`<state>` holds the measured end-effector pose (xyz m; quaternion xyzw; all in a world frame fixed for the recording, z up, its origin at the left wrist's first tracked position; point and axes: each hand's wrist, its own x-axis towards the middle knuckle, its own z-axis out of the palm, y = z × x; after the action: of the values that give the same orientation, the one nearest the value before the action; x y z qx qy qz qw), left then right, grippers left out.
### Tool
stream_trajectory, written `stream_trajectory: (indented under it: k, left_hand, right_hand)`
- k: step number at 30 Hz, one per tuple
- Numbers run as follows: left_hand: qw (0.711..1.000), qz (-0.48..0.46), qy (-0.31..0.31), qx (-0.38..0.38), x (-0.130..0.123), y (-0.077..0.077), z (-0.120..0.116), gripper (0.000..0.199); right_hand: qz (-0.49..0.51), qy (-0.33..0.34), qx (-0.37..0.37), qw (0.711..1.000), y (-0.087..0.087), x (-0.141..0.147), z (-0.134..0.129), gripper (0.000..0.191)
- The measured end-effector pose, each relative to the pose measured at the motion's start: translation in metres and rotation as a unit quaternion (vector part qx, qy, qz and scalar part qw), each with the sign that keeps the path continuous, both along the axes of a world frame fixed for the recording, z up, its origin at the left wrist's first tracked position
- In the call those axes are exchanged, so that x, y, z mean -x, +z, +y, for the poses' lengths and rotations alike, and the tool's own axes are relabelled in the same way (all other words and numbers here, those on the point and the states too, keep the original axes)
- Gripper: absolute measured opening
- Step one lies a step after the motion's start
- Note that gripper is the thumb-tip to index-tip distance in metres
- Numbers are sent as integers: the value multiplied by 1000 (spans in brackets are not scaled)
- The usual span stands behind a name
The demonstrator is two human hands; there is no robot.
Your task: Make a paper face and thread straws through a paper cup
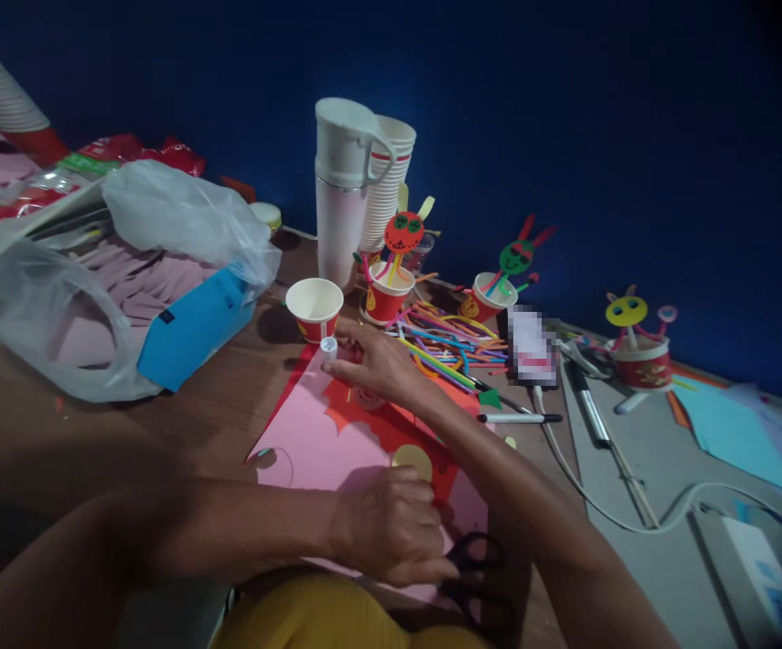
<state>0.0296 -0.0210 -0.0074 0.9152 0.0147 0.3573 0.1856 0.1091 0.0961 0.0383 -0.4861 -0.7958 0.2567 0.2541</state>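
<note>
My right hand (374, 365) reaches across the paper, with thumb and fingers closed around a small white tube (328, 345). Right behind the tube stands a red and white paper cup (314, 306). Lower down, my left hand (397, 527) is curled over a pink paper sheet (310, 433); what it holds, if anything, is hidden. A yellow paper circle (413, 461) shows just above its knuckles. Black scissors (478, 577) lie by its fingertips, and whether the two touch I cannot tell. Red paper (391, 428) with a jagged edge lies on the pink sheet, partly under my right arm.
Colourful pipe cleaners (455, 333) lie behind my right hand. Cups with paper faces, one red (404, 233), one green (516, 257), one yellow (626, 311), stand near the wall. A white flask (341, 216) rises behind. Left is a plastic bag (107, 361); right, a cable (567, 473).
</note>
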Motion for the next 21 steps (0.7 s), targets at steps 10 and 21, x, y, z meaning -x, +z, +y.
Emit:
stream_trajectory:
  k: [10,21]
  left_hand:
    - [893,33,17,449,7,19,24,40]
    - [666,13,98,740,-23,25,36,36]
  right_hand:
    - [485,-85,297,818,11,-76,-59,27]
    - [535,-232,289,759,-38,-101,-132,32]
